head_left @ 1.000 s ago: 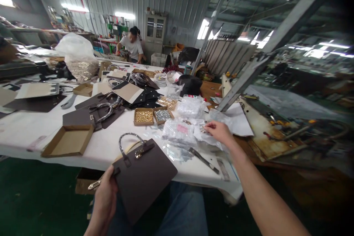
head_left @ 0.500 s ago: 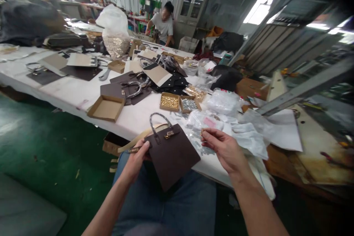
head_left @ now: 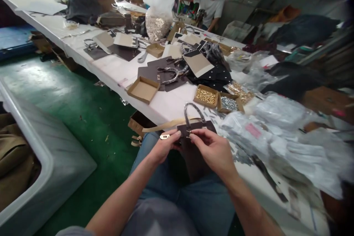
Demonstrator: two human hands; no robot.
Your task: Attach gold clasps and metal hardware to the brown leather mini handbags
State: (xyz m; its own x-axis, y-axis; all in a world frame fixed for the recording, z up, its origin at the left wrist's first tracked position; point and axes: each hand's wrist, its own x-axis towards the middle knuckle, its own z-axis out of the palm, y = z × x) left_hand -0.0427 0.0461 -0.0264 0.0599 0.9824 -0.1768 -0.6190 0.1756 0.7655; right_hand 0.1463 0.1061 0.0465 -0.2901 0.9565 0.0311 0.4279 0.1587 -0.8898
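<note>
A dark brown bag panel (head_left: pixel 197 166) hangs over my lap, with a plastic-wrapped handle (head_left: pixel 186 110) arching from its top edge. My left hand (head_left: pixel 163 149) is closed on the panel's upper left corner, thumb on the front. A gold metal plate (head_left: pixel 165 137) with a slot sticks out at the left hand's fingers. With thumb and forefinger, my right hand (head_left: pixel 217 151) pinches a small gold metal piece (head_left: pixel 188 136) against the panel front, near the handle's base. The piece's exact shape is hard to make out. A beige strap (head_left: pixel 162 124) runs behind the panel.
On the white table (head_left: pixel 110 77) are an empty cardboard tray (head_left: pixel 143 90), a box of gold hardware (head_left: pixel 206 96) and a box of silver hardware (head_left: pixel 228 104). Plastic bags (head_left: pixel 279 132) lie right. A grey bin (head_left: pixel 55 162) stands left. Across the table is another person (head_left: pixel 211 3).
My right hand has moved left from beside the panel onto its front, bringing the small gold piece to it. My left hand still holds the panel. The view has turned left and downward.
</note>
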